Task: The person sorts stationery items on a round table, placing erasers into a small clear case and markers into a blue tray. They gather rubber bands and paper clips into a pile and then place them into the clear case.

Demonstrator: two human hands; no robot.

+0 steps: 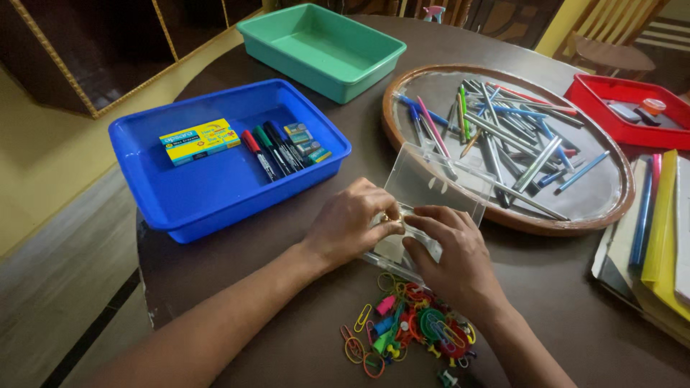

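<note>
My left hand [356, 219] and right hand [449, 248] both pinch the open clear plastic box [431, 188] at centre frame, steadying it just above the loose paper clips [406, 327] on the counter [287, 287]. Its lid leans toward the round tray [611, 208] of pens.

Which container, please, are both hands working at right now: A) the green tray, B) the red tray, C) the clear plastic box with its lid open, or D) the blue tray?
C: the left hand and right hand both rest on the clear plastic box, whose lid stands open, just above the heap of coloured paper clips.
</note>
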